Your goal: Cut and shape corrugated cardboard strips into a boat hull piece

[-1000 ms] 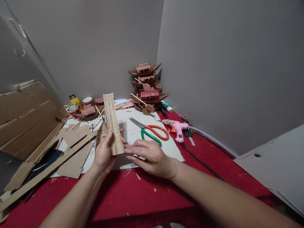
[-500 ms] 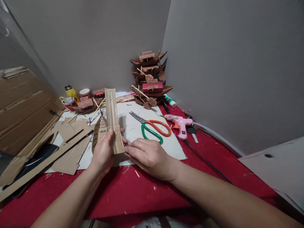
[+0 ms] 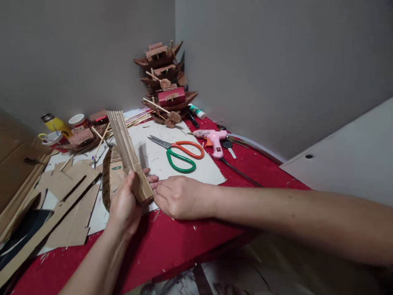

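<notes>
Gripping ridged cardboard (image 3: 127, 146): left hand (image 3: 124, 205); right hand (image 3: 175, 197) beside it.

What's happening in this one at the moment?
A person's left hand holds a ridged cardboard strip upright at a slant, thumb on its face. The right hand is at its lower end, fingertips mostly hidden. A boat-shaped cardboard piece is just beside the strip. Scissors lie spread on the white sheet, with a pink glue gun nearby.
</notes>
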A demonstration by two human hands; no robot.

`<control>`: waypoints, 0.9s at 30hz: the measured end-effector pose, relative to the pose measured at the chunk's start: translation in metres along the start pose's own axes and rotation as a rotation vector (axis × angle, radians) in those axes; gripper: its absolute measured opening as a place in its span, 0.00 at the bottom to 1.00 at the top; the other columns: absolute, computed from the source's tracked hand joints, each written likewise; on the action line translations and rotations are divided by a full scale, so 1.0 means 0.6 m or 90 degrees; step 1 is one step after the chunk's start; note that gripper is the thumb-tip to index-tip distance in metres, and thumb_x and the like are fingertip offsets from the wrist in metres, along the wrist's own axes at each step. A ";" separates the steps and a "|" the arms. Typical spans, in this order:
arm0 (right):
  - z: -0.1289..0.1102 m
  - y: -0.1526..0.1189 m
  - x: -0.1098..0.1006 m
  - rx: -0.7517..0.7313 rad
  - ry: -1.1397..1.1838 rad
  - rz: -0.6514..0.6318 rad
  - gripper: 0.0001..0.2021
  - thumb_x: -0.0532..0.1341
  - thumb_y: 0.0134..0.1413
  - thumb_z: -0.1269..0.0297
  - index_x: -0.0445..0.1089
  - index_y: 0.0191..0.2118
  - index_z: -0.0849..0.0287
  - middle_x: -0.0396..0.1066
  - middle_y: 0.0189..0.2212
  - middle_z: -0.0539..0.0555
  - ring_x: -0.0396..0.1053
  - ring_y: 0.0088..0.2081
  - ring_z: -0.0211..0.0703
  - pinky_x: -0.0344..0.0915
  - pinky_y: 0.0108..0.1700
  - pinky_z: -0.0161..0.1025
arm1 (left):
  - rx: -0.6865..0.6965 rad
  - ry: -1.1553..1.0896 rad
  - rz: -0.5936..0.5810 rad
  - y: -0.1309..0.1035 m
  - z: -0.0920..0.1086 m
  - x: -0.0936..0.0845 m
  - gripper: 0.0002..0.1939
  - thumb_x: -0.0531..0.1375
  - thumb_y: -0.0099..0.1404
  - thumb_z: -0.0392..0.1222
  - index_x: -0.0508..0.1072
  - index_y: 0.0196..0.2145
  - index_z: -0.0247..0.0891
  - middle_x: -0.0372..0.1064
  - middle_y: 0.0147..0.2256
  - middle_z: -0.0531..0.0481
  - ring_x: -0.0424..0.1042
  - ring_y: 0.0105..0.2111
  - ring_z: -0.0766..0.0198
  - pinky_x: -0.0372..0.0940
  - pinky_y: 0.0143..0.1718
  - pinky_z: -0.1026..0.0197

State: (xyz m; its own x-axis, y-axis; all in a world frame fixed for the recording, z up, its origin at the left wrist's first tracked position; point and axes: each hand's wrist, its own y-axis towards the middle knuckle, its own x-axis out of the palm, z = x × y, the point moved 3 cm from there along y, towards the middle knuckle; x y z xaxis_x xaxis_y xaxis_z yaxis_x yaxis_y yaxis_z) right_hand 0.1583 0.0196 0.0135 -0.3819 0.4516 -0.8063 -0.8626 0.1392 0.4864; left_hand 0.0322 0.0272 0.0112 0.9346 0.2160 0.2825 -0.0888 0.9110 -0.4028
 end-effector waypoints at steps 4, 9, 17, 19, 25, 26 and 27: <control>0.003 0.004 -0.010 -0.022 0.007 -0.007 0.09 0.53 0.55 0.77 0.67 0.27 0.64 0.69 0.22 0.57 0.69 0.25 0.44 0.64 0.24 0.38 | -0.045 0.008 0.013 -0.006 -0.003 0.004 0.16 0.49 0.67 0.45 0.72 0.41 0.33 0.75 0.28 0.45 0.75 0.26 0.61 0.66 0.21 0.65; 0.017 -0.004 -0.012 0.063 0.116 -0.044 0.07 0.55 0.56 0.76 0.67 0.29 0.64 0.70 0.25 0.55 0.69 0.28 0.41 0.64 0.28 0.35 | -0.085 -0.003 0.003 -0.015 -0.001 0.011 0.18 0.50 0.66 0.46 0.74 0.40 0.33 0.76 0.29 0.44 0.75 0.26 0.60 0.67 0.22 0.64; 0.047 -0.035 0.003 0.509 0.549 0.057 0.06 0.58 0.55 0.67 0.67 0.29 0.62 0.68 0.22 0.49 0.64 0.24 0.34 0.58 0.27 0.31 | -0.041 0.006 -0.015 -0.010 -0.003 0.005 0.15 0.57 0.62 0.46 0.75 0.41 0.35 0.76 0.34 0.46 0.75 0.35 0.57 0.70 0.33 0.59; 0.058 -0.039 0.010 0.659 0.650 0.087 0.09 0.58 0.55 0.61 0.66 0.31 0.62 0.65 0.21 0.48 0.63 0.24 0.34 0.57 0.26 0.30 | 0.001 0.057 0.000 -0.008 -0.009 0.001 0.14 0.60 0.59 0.47 0.76 0.39 0.36 0.76 0.35 0.47 0.74 0.37 0.57 0.70 0.33 0.59; 0.060 -0.031 0.021 0.757 0.975 0.041 0.14 0.61 0.50 0.55 0.65 0.26 0.63 0.61 0.19 0.46 0.58 0.21 0.32 0.55 0.21 0.29 | 0.027 0.293 -0.135 -0.022 -0.034 0.022 0.17 0.59 0.60 0.54 0.76 0.31 0.36 0.74 0.28 0.48 0.72 0.29 0.58 0.66 0.30 0.60; 0.059 -0.033 0.021 0.787 1.026 0.036 0.13 0.61 0.50 0.56 0.65 0.27 0.62 0.60 0.18 0.45 0.58 0.19 0.31 0.55 0.20 0.28 | 0.041 0.336 -0.157 -0.029 -0.026 0.025 0.19 0.57 0.61 0.55 0.76 0.30 0.36 0.74 0.27 0.48 0.72 0.28 0.59 0.66 0.30 0.60; 0.059 -0.037 0.020 0.826 1.056 0.038 0.12 0.61 0.50 0.57 0.65 0.27 0.62 0.60 0.17 0.44 0.57 0.17 0.30 0.55 0.18 0.28 | 0.065 0.385 -0.167 -0.035 -0.013 0.024 0.20 0.55 0.62 0.57 0.75 0.29 0.36 0.73 0.26 0.48 0.71 0.26 0.59 0.65 0.29 0.61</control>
State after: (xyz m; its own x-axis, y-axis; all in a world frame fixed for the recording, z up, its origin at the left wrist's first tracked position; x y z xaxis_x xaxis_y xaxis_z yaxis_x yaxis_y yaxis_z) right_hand 0.1845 0.0531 0.0048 -0.8929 -0.4393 0.0992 -0.4502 0.8758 -0.1742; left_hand 0.0500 0.0083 0.0168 0.9554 -0.2254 -0.1908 0.1634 0.9417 -0.2942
